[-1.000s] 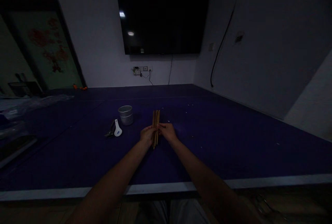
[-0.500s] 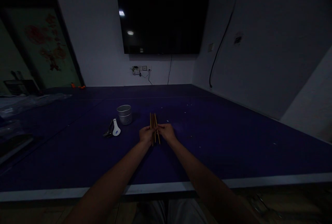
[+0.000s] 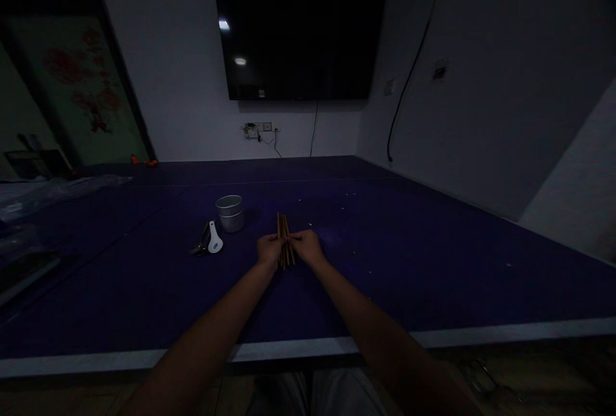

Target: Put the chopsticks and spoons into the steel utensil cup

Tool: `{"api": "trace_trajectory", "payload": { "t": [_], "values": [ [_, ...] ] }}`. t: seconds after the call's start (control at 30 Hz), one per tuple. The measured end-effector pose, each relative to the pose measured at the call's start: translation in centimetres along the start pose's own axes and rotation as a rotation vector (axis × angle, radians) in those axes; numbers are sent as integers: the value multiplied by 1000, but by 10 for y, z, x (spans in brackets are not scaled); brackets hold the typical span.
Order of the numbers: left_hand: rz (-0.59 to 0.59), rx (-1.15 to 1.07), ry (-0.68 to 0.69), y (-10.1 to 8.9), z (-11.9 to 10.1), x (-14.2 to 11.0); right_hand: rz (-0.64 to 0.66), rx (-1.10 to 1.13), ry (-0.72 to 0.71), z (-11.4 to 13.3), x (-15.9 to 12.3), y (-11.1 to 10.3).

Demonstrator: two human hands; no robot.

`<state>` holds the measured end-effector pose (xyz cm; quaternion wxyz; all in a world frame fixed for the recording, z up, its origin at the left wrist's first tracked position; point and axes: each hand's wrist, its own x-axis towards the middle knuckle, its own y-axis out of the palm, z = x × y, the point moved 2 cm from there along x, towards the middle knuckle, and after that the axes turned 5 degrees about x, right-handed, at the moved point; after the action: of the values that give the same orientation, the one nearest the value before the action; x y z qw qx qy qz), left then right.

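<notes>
Several wooden chopsticks (image 3: pixel 285 255) form a loose bundle over the purple tabletop, pointing away from me. My left hand (image 3: pixel 269 249) grips the bundle from the left side. From the right, my right hand (image 3: pixel 307 246) pinches the same chopsticks, its fingertips close to those of the left. A metal cup (image 3: pixel 231 214) stands upright to the left, beyond my left hand. Near it lies a white spoon (image 3: pixel 215 238) with a blue mark in its bowl. Beside the spoon is a dark, shiny utensil (image 3: pixel 202 241) whose kind is hard to make out in the dim light.
The purple table (image 3: pixel 433 262) has a pale front edge. Clear plastic wrapping (image 3: pixel 67 190) and a dark flat object (image 3: pixel 29 271) lie at the left. Small orange items (image 3: pixel 144 161) sit at the far left edge. A television (image 3: pixel 301 40) hangs on the wall behind.
The chopsticks have drawn a little closer together between my hands. Both hands keep nearly the same place, and the cup and spoon have not moved.
</notes>
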<state>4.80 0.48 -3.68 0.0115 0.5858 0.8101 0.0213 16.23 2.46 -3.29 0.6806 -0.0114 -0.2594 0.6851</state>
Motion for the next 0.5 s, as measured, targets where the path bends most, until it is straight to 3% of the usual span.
{"api": "trace_trajectory", "payload": {
  "t": [0.5],
  "values": [
    [5, 226, 90, -6, 1, 14, 29, -35, -5, -3, 0, 1]
  ]
}}
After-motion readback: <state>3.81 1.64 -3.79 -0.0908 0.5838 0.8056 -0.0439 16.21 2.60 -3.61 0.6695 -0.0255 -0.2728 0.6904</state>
